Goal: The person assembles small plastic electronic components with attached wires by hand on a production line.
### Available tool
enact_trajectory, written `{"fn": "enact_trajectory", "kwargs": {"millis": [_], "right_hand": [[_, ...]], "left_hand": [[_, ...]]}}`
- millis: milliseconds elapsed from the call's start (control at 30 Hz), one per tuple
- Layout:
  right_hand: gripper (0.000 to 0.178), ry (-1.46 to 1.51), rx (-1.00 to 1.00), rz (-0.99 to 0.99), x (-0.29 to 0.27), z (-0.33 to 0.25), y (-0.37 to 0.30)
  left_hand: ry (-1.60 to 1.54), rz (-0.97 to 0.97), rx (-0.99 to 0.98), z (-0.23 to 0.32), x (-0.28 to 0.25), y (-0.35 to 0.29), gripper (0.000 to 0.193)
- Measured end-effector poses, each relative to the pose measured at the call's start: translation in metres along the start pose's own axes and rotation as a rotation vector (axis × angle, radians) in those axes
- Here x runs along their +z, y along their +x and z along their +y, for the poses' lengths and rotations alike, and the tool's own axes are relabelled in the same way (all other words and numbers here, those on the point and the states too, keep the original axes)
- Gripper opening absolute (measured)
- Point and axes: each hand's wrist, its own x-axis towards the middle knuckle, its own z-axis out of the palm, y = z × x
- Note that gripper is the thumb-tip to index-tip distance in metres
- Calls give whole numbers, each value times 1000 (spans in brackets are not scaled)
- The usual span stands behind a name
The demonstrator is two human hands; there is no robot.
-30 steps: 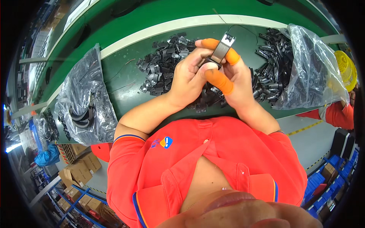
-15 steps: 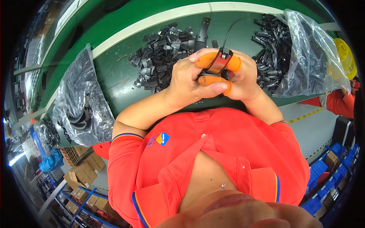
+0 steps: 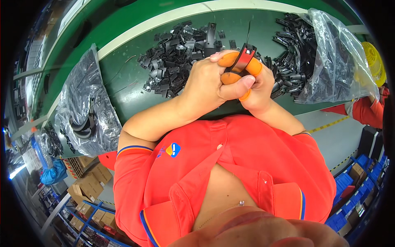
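Both hands are closed together round a black plastic part (image 3: 243, 60) with a shiny, reddish-looking face and a thin dark wire standing up from it. My left hand (image 3: 204, 81) grips it from the left, and my right hand (image 3: 261, 89) wraps it from the right. Orange finger covers are on some fingertips, pressed against the part. Its lower portion is hidden by the fingers. Just beyond the left hand, a long black strip-shaped piece (image 3: 211, 39) lies by a heap of small black plastic pieces (image 3: 173, 59).
At the right, many curved black parts (image 3: 290, 61) spill beside a clear plastic bag (image 3: 329, 61). Another clear bag (image 3: 84, 82) with curved black parts lies left. A yellow basket (image 3: 373, 61) and a co-worker's red sleeve (image 3: 364, 113) are far right. The green table (image 3: 123, 101) has a pale rim.
The hands have shifted and turned slightly, tilting the held part so its shiny face and wire stand more upright. The long black strip now shows clear of the fingers.
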Motion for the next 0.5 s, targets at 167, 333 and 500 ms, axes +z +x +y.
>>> {"fn": "enact_trajectory", "kwargs": {"millis": [167,333,500], "right_hand": [[28,264,141,37,1,1,0],[35,719,385,55,-17,5,16],[36,974,411,-7,-28,17,13]], "left_hand": [[-77,-128,-94,5,-8,6,44],[-74,-350,-29,11,-27,22,46],[-22,-297,83,15,-24,27,31]]}}
